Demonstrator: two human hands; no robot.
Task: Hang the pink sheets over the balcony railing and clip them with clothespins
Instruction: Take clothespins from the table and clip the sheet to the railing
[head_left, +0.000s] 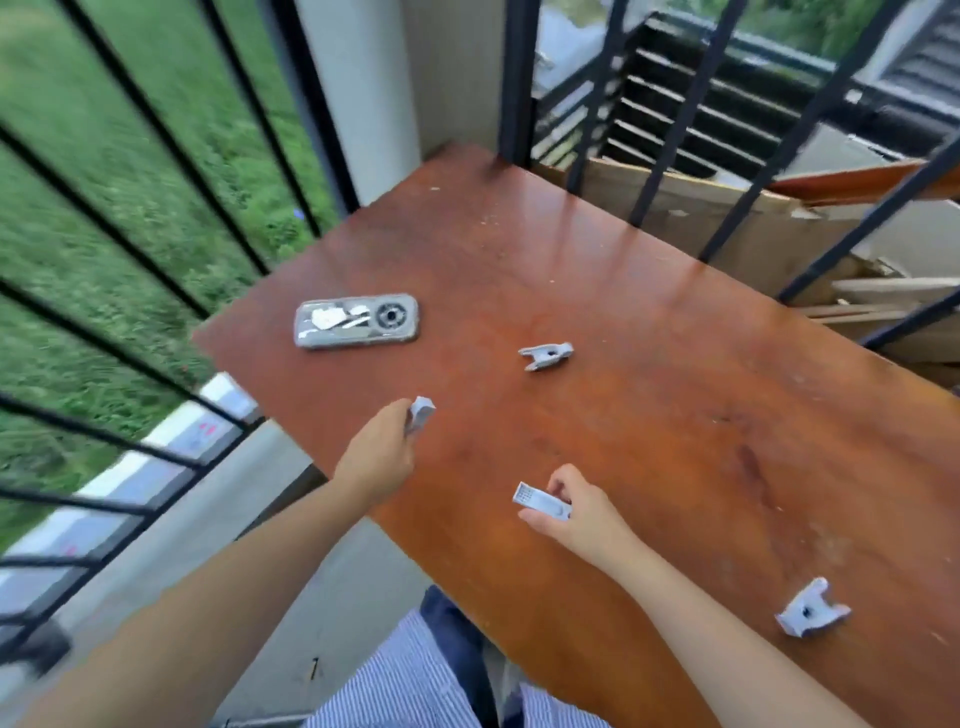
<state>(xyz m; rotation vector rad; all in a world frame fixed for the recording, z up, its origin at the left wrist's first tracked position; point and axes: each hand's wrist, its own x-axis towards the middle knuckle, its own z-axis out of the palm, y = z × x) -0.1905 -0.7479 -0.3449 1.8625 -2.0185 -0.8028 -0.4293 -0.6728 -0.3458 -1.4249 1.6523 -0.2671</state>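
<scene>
above brown table (649, 364): left hand (376, 457) curled round white clothespin (420, 413), right hand (576, 512) pinches second clothespin (543, 503). two more clothespins lie on table, one at middle (545, 356), one near right edge (810, 608). phone (356, 321) beside railing (156, 249). pink sheets not visible.

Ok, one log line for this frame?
left hand: holds clothespin | right hand: holds clothespin | table: two loose clothespins, phone | sheets: not visible

Glossy reddish wood table (649, 312), pale plastic clothespins (545, 356), black metal railing (156, 291)
</scene>
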